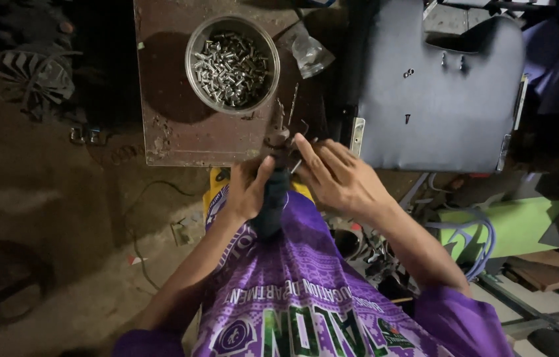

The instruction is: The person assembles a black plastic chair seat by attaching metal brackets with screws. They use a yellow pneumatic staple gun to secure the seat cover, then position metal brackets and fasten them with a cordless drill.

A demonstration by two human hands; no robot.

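Head view: left hand [247,188] clenched round dark drill [271,201] body, held upright at near edge of rusty desk [173,125]. Right hand [339,175] pinching at drill's chuck end, fingers curled. Steel bowl of screws [232,64] sits further back on desk; grey panel [438,99] to the right.
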